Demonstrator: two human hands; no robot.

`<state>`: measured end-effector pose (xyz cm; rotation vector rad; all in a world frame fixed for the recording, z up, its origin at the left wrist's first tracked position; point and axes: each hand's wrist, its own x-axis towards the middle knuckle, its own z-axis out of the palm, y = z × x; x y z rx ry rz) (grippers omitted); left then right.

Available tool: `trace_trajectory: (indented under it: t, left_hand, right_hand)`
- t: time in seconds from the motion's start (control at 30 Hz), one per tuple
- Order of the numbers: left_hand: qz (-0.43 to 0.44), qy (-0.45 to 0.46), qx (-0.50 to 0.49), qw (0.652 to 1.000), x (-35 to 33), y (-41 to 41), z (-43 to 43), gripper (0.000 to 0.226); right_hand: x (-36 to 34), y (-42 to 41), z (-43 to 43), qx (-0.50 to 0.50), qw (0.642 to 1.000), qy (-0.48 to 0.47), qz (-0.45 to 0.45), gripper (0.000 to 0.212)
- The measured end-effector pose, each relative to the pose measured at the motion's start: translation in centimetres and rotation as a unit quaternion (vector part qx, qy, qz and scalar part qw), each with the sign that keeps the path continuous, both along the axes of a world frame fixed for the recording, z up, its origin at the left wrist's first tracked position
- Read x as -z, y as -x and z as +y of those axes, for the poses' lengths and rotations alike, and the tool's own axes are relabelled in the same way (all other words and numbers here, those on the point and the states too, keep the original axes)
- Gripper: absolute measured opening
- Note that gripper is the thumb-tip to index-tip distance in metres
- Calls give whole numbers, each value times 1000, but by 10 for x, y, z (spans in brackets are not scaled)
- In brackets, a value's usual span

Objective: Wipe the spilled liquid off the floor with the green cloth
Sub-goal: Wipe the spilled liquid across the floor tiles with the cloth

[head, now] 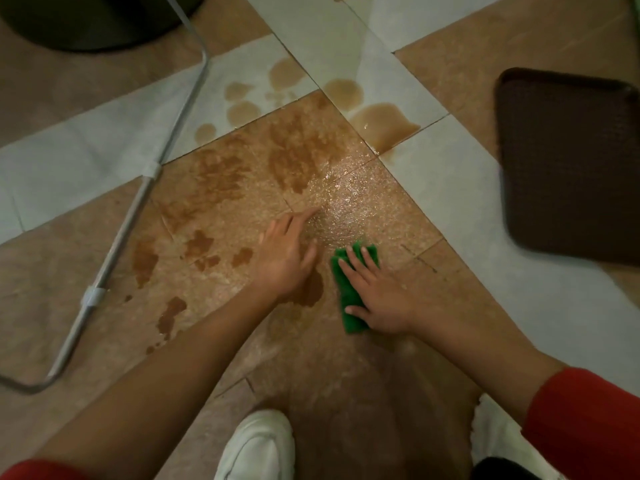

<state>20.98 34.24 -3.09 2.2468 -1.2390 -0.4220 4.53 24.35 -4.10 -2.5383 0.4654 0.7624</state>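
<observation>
A folded green cloth (346,289) lies flat on the brown floor tile at centre. My right hand (377,296) presses on it with straight, spread fingers. Just to its left, my left hand (287,251) rests on the wet tile, fingers stretched forward. Brown spilled liquid (298,150) spreads over the tile ahead of both hands, with smaller puddles (381,123) on the pale tiles beyond and patches (145,261) to the left. A dark patch (311,289) sits between my two wrists. The tile right ahead of the cloth glistens wet.
A grey metal tube frame (138,202) lies across the floor at left. A dark brown mat (571,161) lies at right. A black round base (90,19) stands at the top left. My white shoes (259,445) show at the bottom.
</observation>
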Motion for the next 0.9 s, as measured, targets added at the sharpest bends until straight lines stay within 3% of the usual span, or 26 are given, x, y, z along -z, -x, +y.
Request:
trace_trajectory:
  t: [0.2,0.3,0.57,0.77,0.9]
  left_hand:
    - [7,-32,11,999,5,0,17,48]
    - [10,-53,31,998,9,4,25,47]
    - [24,-42,45,998,10,-3,44,50]
    - [-2,-32,0,999,7,-19,45,48]
    - [-23,-28,5,999,5,-34,47,50]
  right_hand:
    - [0,-11,1,87,995,16,39,89]
    - [3,-14,19,85,995,17,45,88]
    - [8,-25,30,156,987,27,16,84]
    - [15,-17,44,45,998,43,-11,80]
    - [18,-39,32,46,997,66,-19,81]
